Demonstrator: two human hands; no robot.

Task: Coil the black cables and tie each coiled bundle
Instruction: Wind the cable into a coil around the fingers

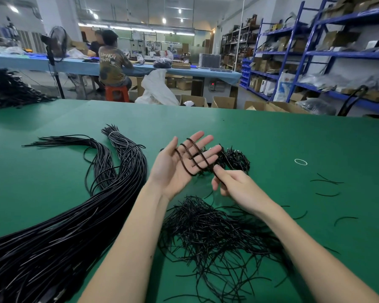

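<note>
Here a black cable (193,159) runs in three slanting turns across the palm and straight fingers of the left hand (179,165), which is held up flat and spread above the green table (271,138). The right hand (232,184) pinches the cable's lower run between thumb and curled fingers; where the cable goes beyond that grip is hidden under the hand. Just behind both hands sits a dark clump of coiled bundles (234,159), its single coils too tangled to tell apart. Below the wrists lies a loose heap of thin black ties (212,232), partly covered by the forearms. To the left a thick sheaf of long cables (74,226) sweeps out of the frame's corner. A white rubber band (300,162) lies well apart on the right.
</note>
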